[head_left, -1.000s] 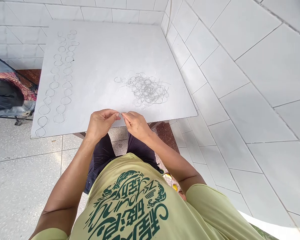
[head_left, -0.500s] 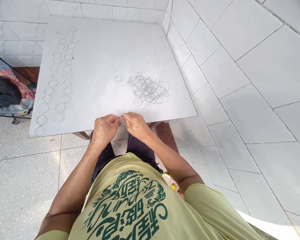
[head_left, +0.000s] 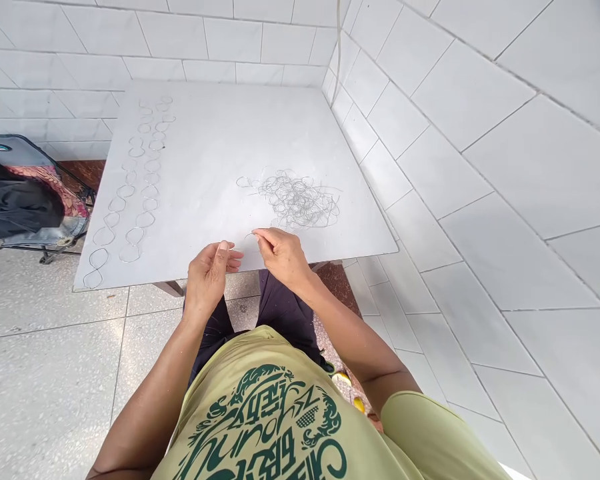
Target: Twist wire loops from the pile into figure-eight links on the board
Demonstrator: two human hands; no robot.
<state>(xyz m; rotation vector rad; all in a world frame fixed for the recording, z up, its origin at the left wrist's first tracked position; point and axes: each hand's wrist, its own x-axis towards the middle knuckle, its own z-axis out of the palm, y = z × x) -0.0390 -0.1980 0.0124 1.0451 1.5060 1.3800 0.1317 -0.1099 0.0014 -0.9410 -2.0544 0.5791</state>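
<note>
At the near edge of the counter (head_left: 220, 133), the right hand (head_left: 280, 257) has its fingers (head_left: 263, 237) pinched together on a thin wire piece (head_left: 251, 235), whose free end points toward the left hand (head_left: 207, 273). The left fingers are curled with the thumb raised; whether they grip anything I cannot tell. Wire this fine probably wants a light pinch near its end, hands close together, clear of the tangle of wire rings (head_left: 300, 200) just beyond and the ring chains (head_left: 130, 200) at the left.

Bright even daylight, soft faint shadows, sharp focus, wide-angle bending at edges
</note>
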